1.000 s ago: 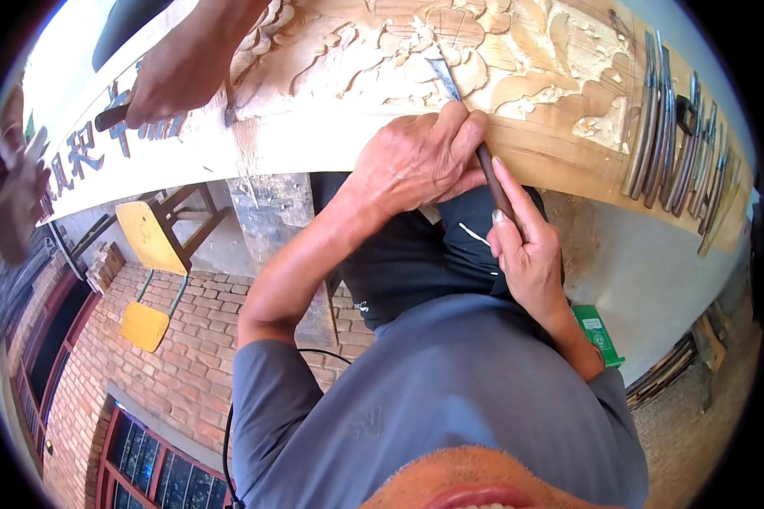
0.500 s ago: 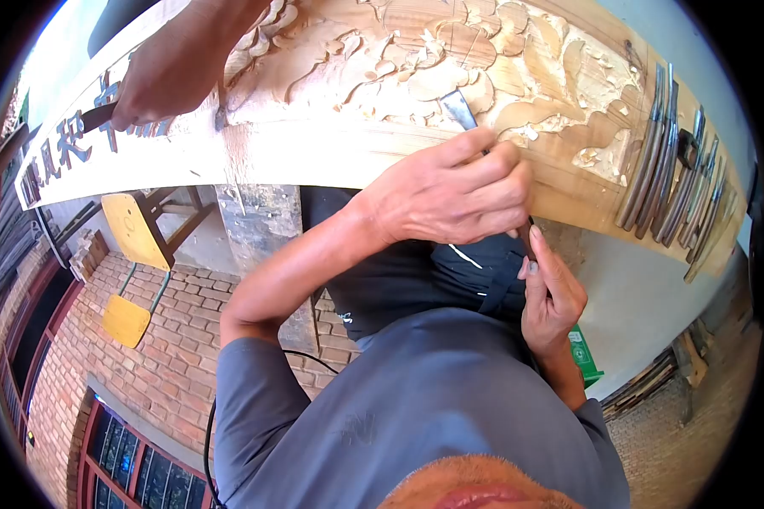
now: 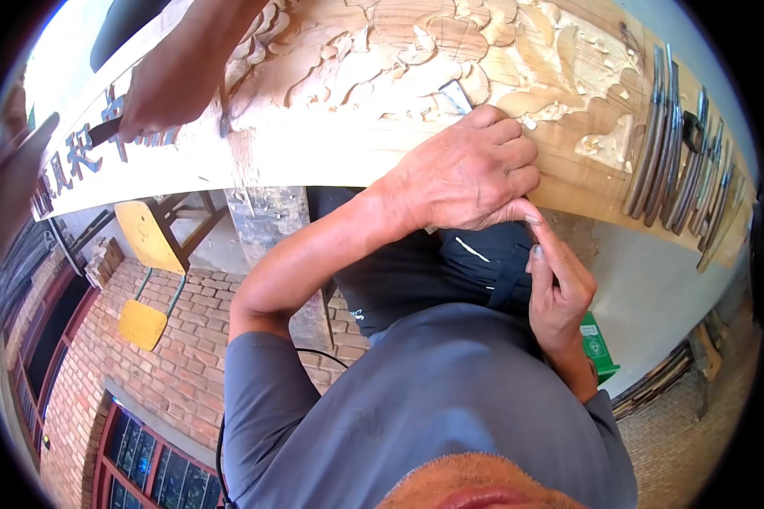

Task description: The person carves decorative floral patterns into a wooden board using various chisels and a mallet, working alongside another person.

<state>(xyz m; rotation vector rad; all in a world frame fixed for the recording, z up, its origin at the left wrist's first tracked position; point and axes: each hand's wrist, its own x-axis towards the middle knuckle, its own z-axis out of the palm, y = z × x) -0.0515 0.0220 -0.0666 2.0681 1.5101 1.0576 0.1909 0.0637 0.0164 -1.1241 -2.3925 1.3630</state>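
My left hand (image 3: 475,165) is wrapped around a chisel (image 3: 455,97), its flat metal blade pointing forward onto the carved wooden board (image 3: 382,140). The blade rests at the edge of the relief, by the plain border. Closer to my body, my right hand (image 3: 562,284) has its thumb and index finger bent together at the rear end of the chisel. Its index fingertip meets my left thumb. Most of the handle is hidden by my hands.
Several chisels (image 3: 666,136) lie in a row on the board's right end. At the left, another person's hand (image 3: 174,85) grips a dark-handled tool beside dark carved characters. A blurred hand (image 3: 13,170) appears at the far left. A yellow chair (image 3: 148,237) stands below.
My left hand has rolled over the handle, its thumb now meeting my right index finger. The handle end is less visible. A blurred hand comes further into view at the far left.
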